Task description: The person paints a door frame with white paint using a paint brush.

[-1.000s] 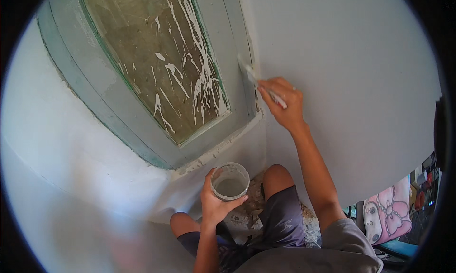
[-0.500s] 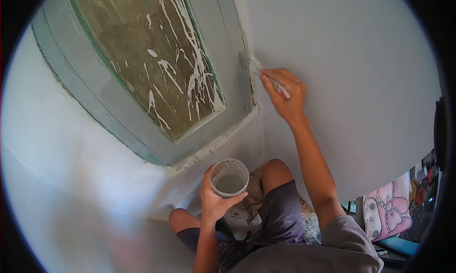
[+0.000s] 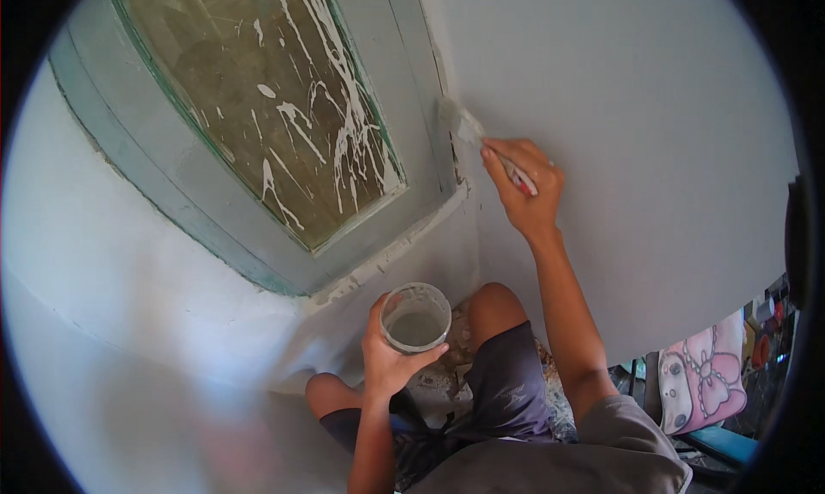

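Note:
My right hand grips a paintbrush by its handle, which has a red patch near the end. The pale, paint-coated bristles are at the corner where the window frame meets the right-hand wall; whether they touch is hard to tell. Over my lap, my left hand is wrapped round a clear plastic tub, tilted so that its inside shows. Greyish paint lies at the bottom and smears its sides.
White streaks and drips mark the window glass. A rough sill edge runs below the frame, above my bent knees. A pink-and-white patterned cushion or cloth and a blue seat are at the lower right.
My right hand and the brush have shifted slightly down and to the right, the bristles moving off the frame's edge toward the wall. The tub is held much as before.

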A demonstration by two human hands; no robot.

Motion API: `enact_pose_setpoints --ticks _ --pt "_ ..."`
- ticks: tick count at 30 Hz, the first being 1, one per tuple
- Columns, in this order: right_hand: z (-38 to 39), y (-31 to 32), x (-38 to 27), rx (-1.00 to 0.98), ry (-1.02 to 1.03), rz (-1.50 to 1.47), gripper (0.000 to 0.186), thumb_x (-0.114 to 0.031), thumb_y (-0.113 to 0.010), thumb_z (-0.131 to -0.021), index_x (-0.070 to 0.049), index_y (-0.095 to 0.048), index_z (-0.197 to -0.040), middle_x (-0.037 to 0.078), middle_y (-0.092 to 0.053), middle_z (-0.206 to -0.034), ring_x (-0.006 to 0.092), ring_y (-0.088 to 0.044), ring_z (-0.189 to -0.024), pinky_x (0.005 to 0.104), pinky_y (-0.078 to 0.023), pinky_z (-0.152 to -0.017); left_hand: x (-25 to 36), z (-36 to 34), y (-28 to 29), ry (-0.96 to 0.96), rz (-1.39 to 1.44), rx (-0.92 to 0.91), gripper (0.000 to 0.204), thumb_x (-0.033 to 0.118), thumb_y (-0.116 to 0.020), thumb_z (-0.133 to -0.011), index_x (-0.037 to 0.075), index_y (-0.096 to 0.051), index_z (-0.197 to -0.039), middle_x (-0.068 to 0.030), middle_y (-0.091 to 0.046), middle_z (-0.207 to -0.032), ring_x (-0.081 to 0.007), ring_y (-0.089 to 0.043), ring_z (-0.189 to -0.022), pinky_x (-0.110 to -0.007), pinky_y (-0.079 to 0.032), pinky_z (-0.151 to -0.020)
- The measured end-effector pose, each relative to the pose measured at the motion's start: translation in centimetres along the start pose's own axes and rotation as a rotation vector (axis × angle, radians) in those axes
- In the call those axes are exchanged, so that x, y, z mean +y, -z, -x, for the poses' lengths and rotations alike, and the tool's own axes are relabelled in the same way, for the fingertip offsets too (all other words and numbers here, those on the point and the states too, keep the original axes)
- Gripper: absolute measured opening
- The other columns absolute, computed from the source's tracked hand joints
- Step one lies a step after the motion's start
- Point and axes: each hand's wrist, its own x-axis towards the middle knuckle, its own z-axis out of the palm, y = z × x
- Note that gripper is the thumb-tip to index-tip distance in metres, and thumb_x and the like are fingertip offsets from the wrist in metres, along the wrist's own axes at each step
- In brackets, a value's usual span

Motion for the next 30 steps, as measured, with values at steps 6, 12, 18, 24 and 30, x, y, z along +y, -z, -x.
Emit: enact_pose_setpoints --ticks 6,12,18,24,30 --pt "3.1 -1.3 3.0 -0.065 0.004 0.026 0.012 -0.006 -0.077 -0.094 -0.001 -0.08 -0.105 0.011 -0.075 -0.089 0.0187 -0.068 -0.068 0.0293 -0.053 -0.063 -0.4 0.2 0.1 0.036 0.068 0.0 0.1 0.016 -0.103 -0.061 -0.003 -0.05 -0.143 -0.015 -0.064 -0.134 -0.0248 -0.063 -0.126 -0.039 -0.049 -0.108" --pt "7.8 0.3 4.2 -0.245 -0.132 0.088 0.013 -0.005 -0.077 -0.093 -0.002 -0.08 -0.106 0.011 -0.075 -0.089 0.0178 -0.068 -0.071 0.0292 -0.054 -0.066 -0.9 0.8 1.2 0.035 0.02 0.022 0.102 0.02 -0.103 -0.062 -0.004 -0.048 -0.146 -0.0165 -0.066 -0.133 -0.0259 -0.066 -0.124 -0.04 -0.052 -0.107" --pt "4.6 -1.0 1.4 -0.043 -0.066 0.052 0.012 -0.005 -0.077 -0.093 -0.002 -0.08 -0.105 0.011 -0.075 -0.088 0.0208 -0.07 -0.069 0.0311 -0.055 -0.065 -0.8 1.3 1.0 0.03 -0.022 0.037 0.101 0.02 -0.103 -0.062 -0.004 -0.049 -0.145 -0.017 -0.066 -0.134 -0.0264 -0.065 -0.125 -0.04 -0.052 -0.108" --pt "11.4 -1.4 5.6 -0.176 -0.093 0.077 0.015 -0.006 -0.078 -0.092 -0.002 -0.08 -0.106 0.012 -0.075 -0.09 0.0211 -0.071 -0.072 0.0319 -0.055 -0.065 -0.2 2.8 0.9 0.02 -0.031 0.058 0.101 0.02 -0.103 -0.061 -0.004 -0.05 -0.144 -0.0167 -0.066 -0.134 -0.0258 -0.065 -0.125 -0.04 -0.052 -0.107" --pt "15.6 2.3 3.5 -0.12 -0.315 -0.021 0.017 -0.008 -0.078 -0.094 0.001 -0.079 -0.109 0.011 -0.075 -0.089 0.0179 -0.071 -0.073 0.0301 -0.056 -0.067 0.7 5.3 1.1 0.044 -0.043 0.088 0.097 0.019 -0.103 -0.061 -0.002 -0.054 -0.141 -0.0152 -0.067 -0.134 -0.0255 -0.065 -0.125 -0.04 -0.052 -0.107"
